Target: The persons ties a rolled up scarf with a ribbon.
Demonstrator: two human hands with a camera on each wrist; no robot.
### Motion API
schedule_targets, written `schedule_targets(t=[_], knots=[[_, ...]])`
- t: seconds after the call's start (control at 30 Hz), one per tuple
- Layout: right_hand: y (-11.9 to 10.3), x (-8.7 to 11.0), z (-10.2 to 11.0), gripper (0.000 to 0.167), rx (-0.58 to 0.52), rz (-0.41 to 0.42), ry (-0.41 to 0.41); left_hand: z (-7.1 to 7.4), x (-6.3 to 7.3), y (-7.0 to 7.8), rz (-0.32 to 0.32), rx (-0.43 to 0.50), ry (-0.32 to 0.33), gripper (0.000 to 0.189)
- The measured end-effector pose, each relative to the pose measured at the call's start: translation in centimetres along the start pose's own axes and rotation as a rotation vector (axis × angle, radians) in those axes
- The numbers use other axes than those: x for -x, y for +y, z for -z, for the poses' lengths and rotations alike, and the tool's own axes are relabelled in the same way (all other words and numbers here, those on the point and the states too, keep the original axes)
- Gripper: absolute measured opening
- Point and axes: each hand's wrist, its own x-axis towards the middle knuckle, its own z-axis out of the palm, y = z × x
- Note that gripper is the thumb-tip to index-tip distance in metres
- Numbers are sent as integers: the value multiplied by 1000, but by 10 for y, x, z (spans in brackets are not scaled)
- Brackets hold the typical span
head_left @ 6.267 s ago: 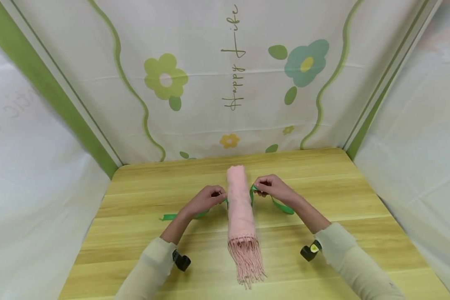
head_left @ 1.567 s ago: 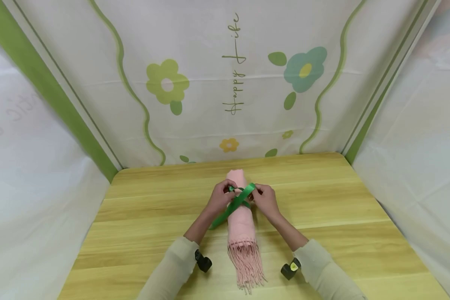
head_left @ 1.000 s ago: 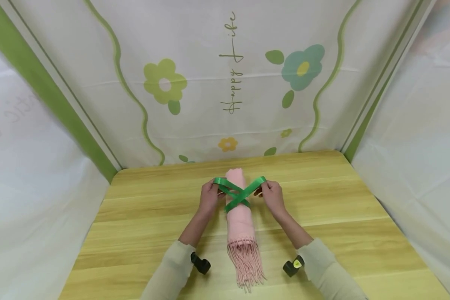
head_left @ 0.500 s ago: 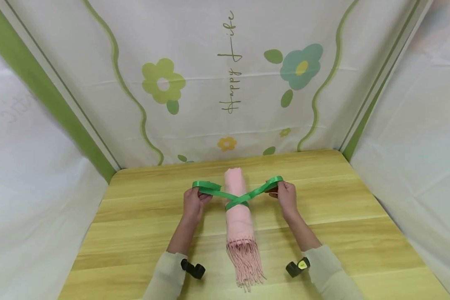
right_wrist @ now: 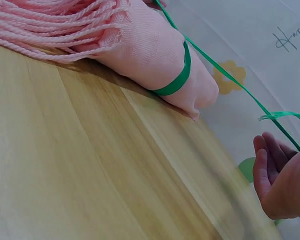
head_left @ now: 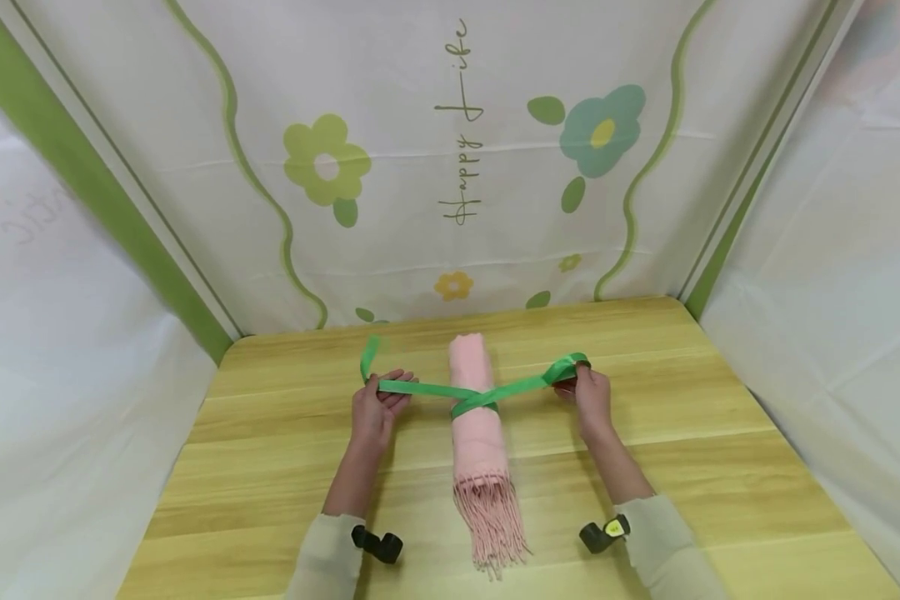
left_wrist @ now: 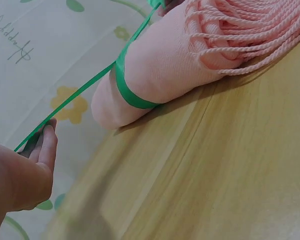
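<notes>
A rolled pink scarf (head_left: 480, 442) lies lengthwise on the table, its fringe toward the person. Around its middle runs a green ribbon (head_left: 429, 388), whose two ends cross on top of the roll. My left hand (head_left: 372, 410) pinches one end to the left of the scarf, and a loose tail sticks up past the thumb. On the other side my right hand (head_left: 591, 402) pinches the other end, which loops over the fingers. Both stretches look taut in the wrist views, where the ribbon (left_wrist: 135, 100) hugs the scarf (right_wrist: 145, 50).
The wooden table (head_left: 270, 467) reaches back to a white printed curtain (head_left: 405, 83) with flowers and lettering. White fabric walls stand at both sides. A small black camera (head_left: 377, 543) is strapped at each wrist.
From beside the scarf, the hands brought the ribbon over it and crossed the ends. They have since moved apart, left and right, drawing the ribbon tighter round the roll.
</notes>
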Motion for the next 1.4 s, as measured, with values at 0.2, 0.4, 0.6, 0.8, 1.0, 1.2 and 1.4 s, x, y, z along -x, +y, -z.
schedule_targets(t=[0.2, 0.4, 0.6, 0.8, 1.0, 1.2, 1.4], knots=[[14, -10, 6, 41, -129, -95, -15, 3, -1, -3, 35, 26, 1, 57], [19, -10, 9, 52, -325, -214, -79, 4, 0, -8, 65, 143, 6, 56], [20, -5, 1, 58, -497, -290, -140, 3, 3, -19, 114, 275, 2, 55], [26, -2, -11, 55, -491, -295, -184, -5, 5, -33, 163, 373, 6, 45], [36, -2, -20, 48, -448, -259, -162, -13, 8, -47, 203, 355, -4, 29], [43, -1, -29, 24, -502, -245, -123, -22, 11, -57, 211, 374, -37, 29], [44, 1, -32, 22, -524, -271, -106, -23, 13, -61, 208, 378, -23, 33]])
